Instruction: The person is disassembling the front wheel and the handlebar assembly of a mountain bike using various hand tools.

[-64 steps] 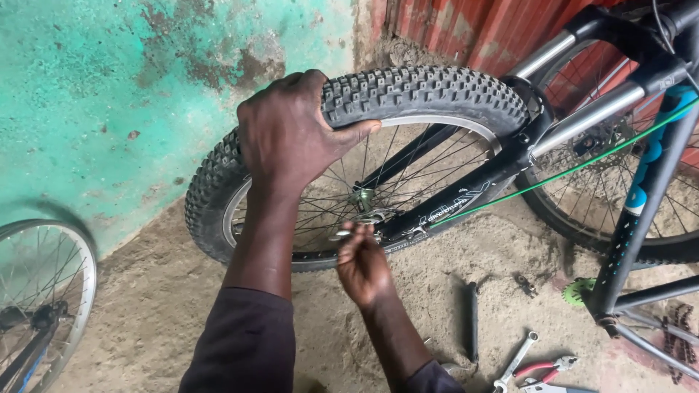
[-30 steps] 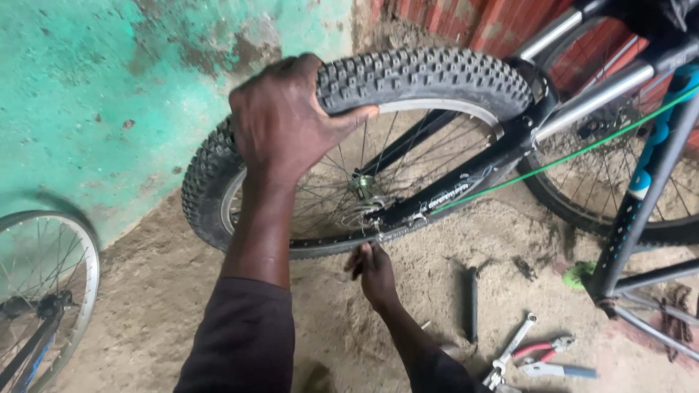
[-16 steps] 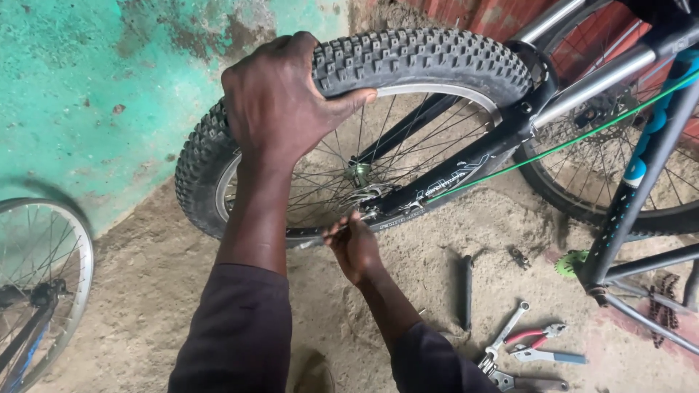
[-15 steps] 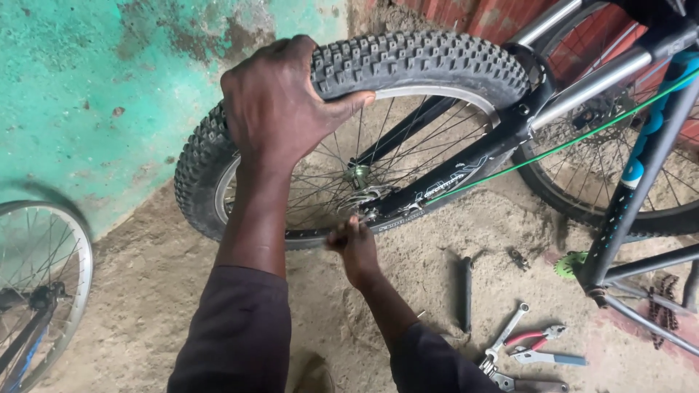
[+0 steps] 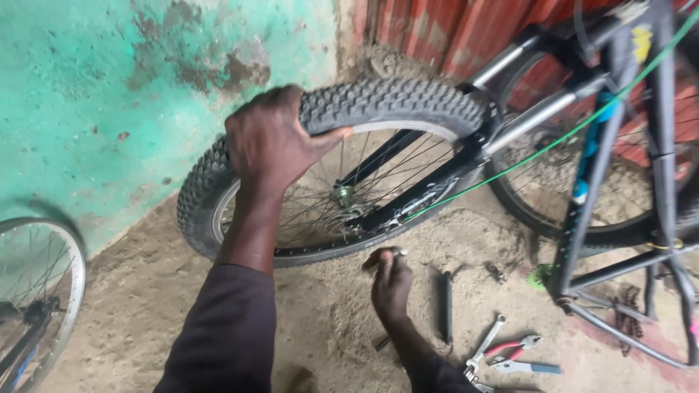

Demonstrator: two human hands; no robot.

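step: wheel work at the hub, judged mid-way | left hand is clamping its grip over the knobby tyre | right hand is closing on a small tool, just below the rim | next: likely needing steady wheel, tool raised to hub

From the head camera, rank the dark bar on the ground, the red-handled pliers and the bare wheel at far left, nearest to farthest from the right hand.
From the right hand:
1. Dark bar, lying just to its right.
2. Red-handled pliers, lower right beside a wrench.
3. Bare wheel, at the far left edge.
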